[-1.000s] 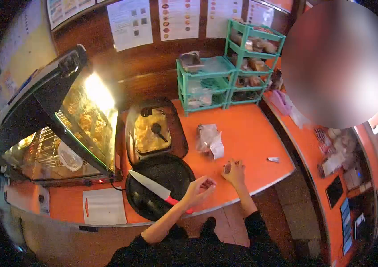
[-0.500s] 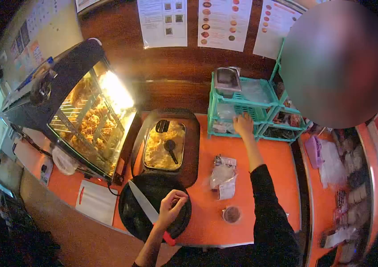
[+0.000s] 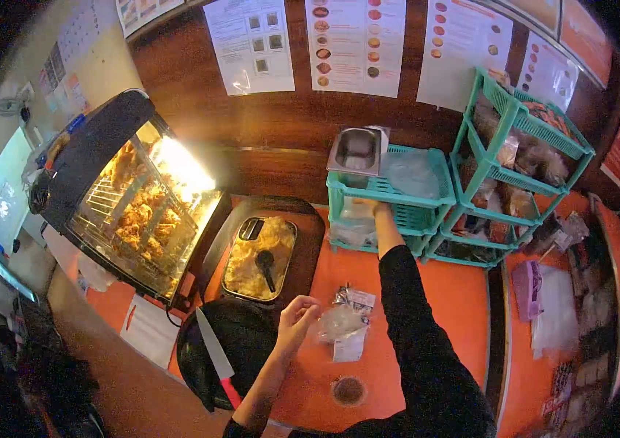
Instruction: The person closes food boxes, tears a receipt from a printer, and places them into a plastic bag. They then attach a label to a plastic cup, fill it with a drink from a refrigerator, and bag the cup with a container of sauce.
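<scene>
My left hand (image 3: pixel 297 321) hovers between the black round board (image 3: pixel 200 350) and a clear plastic bag (image 3: pixel 340 323) with a printed paper slip, its fingers curled; whether it holds anything is hidden. My right hand (image 3: pixel 381 212) reaches into the middle level of the turquoise rack (image 3: pixel 447 208), its fingertips hidden among clear plastic packaging (image 3: pixel 357 209). On the black board lies a knife (image 3: pixel 213 343) with a red handle. Behind the board, a metal tray of yellow food (image 3: pixel 259 255) has a black utensil in it. A small round brown-filled container (image 3: pixel 348 391) sits near the front.
A lit glass cabinet (image 3: pixel 145 208) of fried food stands at the left. Beside it lies a white board (image 3: pixel 149 330). A metal pan (image 3: pixel 357 151) rests on the rack. Another stacked rack (image 3: pixel 521 153) holds packets at the right, with a purple item (image 3: pixel 526 290) below.
The view has shifted, and a blurred shape at the upper right is gone. My right hand has gone deeper into the rack. My left hand has moved right, off the black board toward the plastic bag.
</scene>
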`<state>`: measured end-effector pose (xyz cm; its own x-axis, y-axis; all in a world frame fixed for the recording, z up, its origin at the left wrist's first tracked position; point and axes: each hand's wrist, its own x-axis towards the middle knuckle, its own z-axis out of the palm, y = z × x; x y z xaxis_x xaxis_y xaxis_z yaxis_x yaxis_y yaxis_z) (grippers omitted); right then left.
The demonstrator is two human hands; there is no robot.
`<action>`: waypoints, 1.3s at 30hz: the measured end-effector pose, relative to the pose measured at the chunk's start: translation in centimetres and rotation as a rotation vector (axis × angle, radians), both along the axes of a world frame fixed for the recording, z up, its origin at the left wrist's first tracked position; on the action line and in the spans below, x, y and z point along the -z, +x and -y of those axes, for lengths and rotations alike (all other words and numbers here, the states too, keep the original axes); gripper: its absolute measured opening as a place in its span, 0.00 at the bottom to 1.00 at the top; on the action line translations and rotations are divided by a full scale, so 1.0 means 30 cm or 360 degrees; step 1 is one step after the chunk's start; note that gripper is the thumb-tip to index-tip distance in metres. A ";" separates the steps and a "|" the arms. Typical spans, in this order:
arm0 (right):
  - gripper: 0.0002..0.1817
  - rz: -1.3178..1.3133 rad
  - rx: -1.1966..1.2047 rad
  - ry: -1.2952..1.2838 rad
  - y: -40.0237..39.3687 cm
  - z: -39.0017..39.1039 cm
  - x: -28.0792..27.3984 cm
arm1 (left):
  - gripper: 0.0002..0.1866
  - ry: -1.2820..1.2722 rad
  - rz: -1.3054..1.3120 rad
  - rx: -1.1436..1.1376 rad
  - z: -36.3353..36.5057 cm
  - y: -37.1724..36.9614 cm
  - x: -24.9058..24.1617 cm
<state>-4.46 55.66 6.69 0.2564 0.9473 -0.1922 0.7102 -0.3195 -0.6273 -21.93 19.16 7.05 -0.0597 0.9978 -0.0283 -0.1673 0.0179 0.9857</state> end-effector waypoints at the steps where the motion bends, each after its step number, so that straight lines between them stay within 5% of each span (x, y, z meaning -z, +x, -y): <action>1: 0.34 -0.0116 -0.0002 0.0044 0.006 -0.005 0.010 | 0.05 0.0030 0.0039 -0.0032 -0.006 0.031 0.000; 4: 0.32 -0.0731 -0.0048 0.0212 0.015 -0.033 0.087 | 0.05 0.0074 -0.0018 -0.0133 -0.030 0.098 -0.013; 7: 0.30 -0.1793 -0.0250 0.0150 0.083 -0.024 0.202 | 0.06 0.0047 -0.0012 -0.0293 -0.081 0.138 -0.031; 9: 0.28 -0.2006 -0.0408 -0.0008 0.180 0.074 0.227 | 0.06 0.0067 -0.0042 -0.0351 -0.144 0.150 -0.006; 12: 0.22 -0.1883 -0.0611 -0.0253 0.398 0.458 0.029 | 0.07 0.0096 0.0134 -0.0409 -0.258 0.180 -0.015; 16: 0.20 -0.2078 -0.0434 -0.0419 0.621 0.857 0.016 | 0.11 0.0429 -0.0431 -0.0440 -0.487 0.225 0.131; 18: 0.26 -0.1633 -0.0367 -0.0473 0.743 0.977 0.115 | 0.14 0.0438 -0.0690 -0.0370 -0.516 0.284 0.166; 20: 0.26 -0.1530 -0.0338 -0.0392 0.796 1.016 0.332 | 0.23 0.0107 -0.1914 -0.0100 -0.490 0.382 0.161; 22: 0.27 -0.1412 -0.0353 -0.0269 0.837 0.991 0.542 | 0.25 -0.0017 -0.2175 -0.0052 -0.488 0.451 0.270; 24: 0.29 -0.0024 -0.0945 0.0508 0.869 0.984 0.672 | 0.28 -0.0129 -0.2444 0.0002 -0.479 0.505 0.367; 25: 0.29 -0.0025 -0.0922 0.0492 0.848 1.002 0.616 | 0.29 -0.0121 -0.2541 0.0112 -0.488 0.510 0.388; 28: 0.24 0.0703 0.0076 0.0730 0.743 1.098 0.350 | 0.26 -0.0011 -0.2849 0.0235 -0.532 0.535 0.518; 31: 0.18 0.0237 -0.0221 0.0790 0.769 1.098 0.342 | 0.18 -0.0171 -0.2637 0.0339 -0.534 0.637 0.455; 33: 0.13 0.0083 -0.0676 0.0530 0.798 1.124 0.405 | 0.11 0.0309 -0.1640 -0.0391 -0.440 0.733 0.318; 37: 0.13 -0.0352 -0.0670 0.0446 0.858 1.203 0.376 | 0.14 0.0861 -0.2270 -0.0316 -0.270 0.862 0.297; 39: 0.13 0.0084 -0.0786 0.0606 0.876 1.251 0.305 | 0.17 0.0720 -0.2421 -0.0048 -0.267 0.863 0.464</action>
